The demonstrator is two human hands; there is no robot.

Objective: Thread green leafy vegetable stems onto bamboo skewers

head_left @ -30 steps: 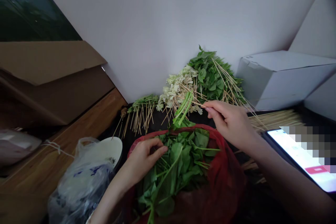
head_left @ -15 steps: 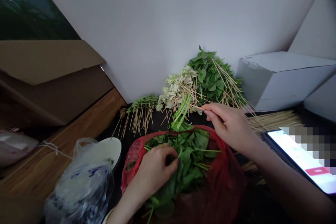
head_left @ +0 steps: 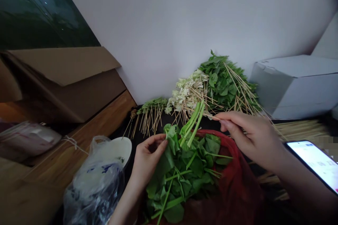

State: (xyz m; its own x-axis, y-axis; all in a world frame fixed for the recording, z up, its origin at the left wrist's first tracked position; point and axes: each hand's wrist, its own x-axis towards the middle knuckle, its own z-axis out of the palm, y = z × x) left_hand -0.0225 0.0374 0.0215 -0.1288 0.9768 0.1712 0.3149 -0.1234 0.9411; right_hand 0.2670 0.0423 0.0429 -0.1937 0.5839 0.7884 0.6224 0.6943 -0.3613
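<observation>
Leaf [head_left: 173,139] pinched in left hand [head_left: 149,156]; right hand [head_left: 252,139], well apart, grips skewer [head_left: 212,117], stems [head_left: 194,127] between them. Red bag rim [head_left: 229,142] just below right hand, bag bottom dark; phone [head_left: 314,163] farther right cut off.

Seeing dark green leaves [head_left: 198,184], much brighter green stems [head_left: 196,123] and a deep red bag [head_left: 239,179]. Also got pale tan sticks [head_left: 303,128], creamy white-and-green vegetable pieces [head_left: 182,95], a white bowl [head_left: 124,146], a clear plastic bag [head_left: 88,184] with blue markings [head_left: 106,168], plus dull brown cardboard [head_left: 100,95].
</observation>
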